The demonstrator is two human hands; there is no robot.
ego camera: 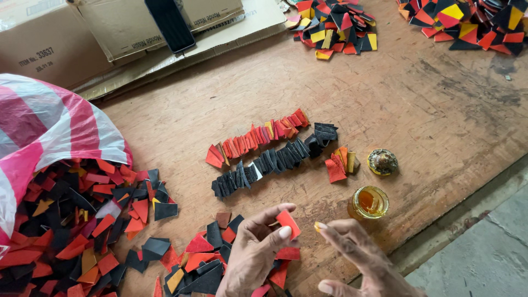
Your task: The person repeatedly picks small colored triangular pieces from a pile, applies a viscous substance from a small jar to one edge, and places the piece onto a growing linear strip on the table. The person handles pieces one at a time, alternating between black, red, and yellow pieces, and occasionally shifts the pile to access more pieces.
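While you looked down through the head camera, your left hand (254, 250) pinched a small red piece (288, 223) between thumb and fingers, holding it up over the wooden table (429, 126). Your right hand (357, 258) hovered just beside it, fingers spread wide and holding nothing, with a dab of yellow on the tip of its forefinger (318, 226) close to the red piece.

Just beyond your right hand stood a small open jar (368, 202) of amber liquid, and its round lid (382, 161) lay a little farther on. Beside the lid sat a small clump of red and orange pieces (341, 164).

Across the middle of the table ran two overlapping rows: a red row (258, 137) and, just nearer to you, a black row (275, 160), lying side by side and slanting up to the right.

Under and around your left hand lay a loose scatter of red, black and orange cut pieces (203, 258). To your left, a larger heap of the same pieces (71, 231) spilled out of a pink-and-white striped plastic bag (55, 121).

At the far edge lay flattened cardboard boxes (110, 33) with a dark flat device (170, 25) resting on them, and two more mixed piles of red, black and yellow pieces (335, 27) and (473, 22) sat well apart from your hands.
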